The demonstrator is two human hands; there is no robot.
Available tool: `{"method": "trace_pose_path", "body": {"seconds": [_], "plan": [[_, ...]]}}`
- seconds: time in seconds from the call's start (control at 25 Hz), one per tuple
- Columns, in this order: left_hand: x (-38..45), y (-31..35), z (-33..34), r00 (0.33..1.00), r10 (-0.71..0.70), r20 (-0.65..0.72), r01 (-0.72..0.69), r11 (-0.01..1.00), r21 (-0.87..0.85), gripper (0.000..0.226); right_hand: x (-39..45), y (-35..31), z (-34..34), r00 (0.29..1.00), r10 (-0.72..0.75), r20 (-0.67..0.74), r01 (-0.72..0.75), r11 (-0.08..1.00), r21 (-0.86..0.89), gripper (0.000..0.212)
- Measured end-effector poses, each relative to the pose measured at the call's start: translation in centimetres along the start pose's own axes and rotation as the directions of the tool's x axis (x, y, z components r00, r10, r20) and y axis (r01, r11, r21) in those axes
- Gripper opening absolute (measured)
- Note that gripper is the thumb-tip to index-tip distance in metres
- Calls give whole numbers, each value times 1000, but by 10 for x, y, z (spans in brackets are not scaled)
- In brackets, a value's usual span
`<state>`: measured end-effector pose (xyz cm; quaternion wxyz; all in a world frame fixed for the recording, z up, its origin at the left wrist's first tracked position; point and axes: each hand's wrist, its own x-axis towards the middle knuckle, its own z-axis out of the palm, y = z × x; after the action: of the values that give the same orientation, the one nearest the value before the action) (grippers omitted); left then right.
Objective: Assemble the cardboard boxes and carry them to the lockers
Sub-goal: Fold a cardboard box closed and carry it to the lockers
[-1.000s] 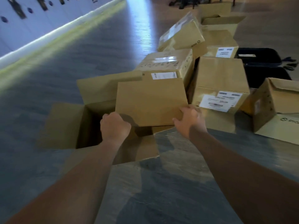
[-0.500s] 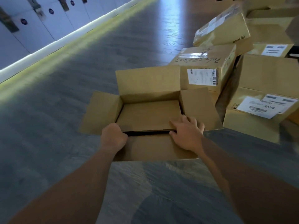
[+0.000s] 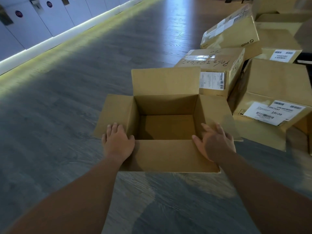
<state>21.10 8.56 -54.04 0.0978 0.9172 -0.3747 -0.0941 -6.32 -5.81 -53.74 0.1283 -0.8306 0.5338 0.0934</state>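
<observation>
An open brown cardboard box [image 3: 166, 156] stands on the grey floor in front of me, all four top flaps spread outward and its flat bottom visible inside. My left hand [image 3: 117, 143] lies flat, fingers apart, on the near corner of the left flap. My right hand [image 3: 214, 143], fingers spread and slightly blurred, hovers over or touches the right flap at the near right corner. Neither hand grips anything. The white lockers [image 3: 33, 19] line the wall at the far left.
A heap of sealed, labelled cardboard boxes [image 3: 219, 65] sits to the right and behind the open box, one [image 3: 273, 105] close beside its right flap. A lit baseboard strip [image 3: 55, 41] runs under the lockers. Wide floor lies between the box and the lockers.
A cardboard sheet I held over the box went down inside as its bottom. Both hands then came out, moving apart to the side flaps, and the box now stands open.
</observation>
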Motion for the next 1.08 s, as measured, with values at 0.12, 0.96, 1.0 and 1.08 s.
{"method": "trace_pose_path", "body": {"seconds": [0.12, 0.96, 1.0, 1.08], "plan": [[4, 5, 0, 993, -91, -82, 93, 995, 25, 66, 0, 29, -11, 993, 29, -114, -16, 993, 117, 38], [-2, 39, -16, 819, 478, -316, -547, 816, -185, 41, 8, 1, -32, 948, -260, -184, 316, 839, 443, 54], [3, 31, -12, 860, 446, -248, -499, 837, -224, 38, 9, 7, -25, 958, -263, -115, 288, 878, 384, 48], [17, 12, -10, 932, 360, -24, -353, 897, -266, 41, 16, 22, -12, 960, -273, -61, 279, 917, 284, 47]]}}
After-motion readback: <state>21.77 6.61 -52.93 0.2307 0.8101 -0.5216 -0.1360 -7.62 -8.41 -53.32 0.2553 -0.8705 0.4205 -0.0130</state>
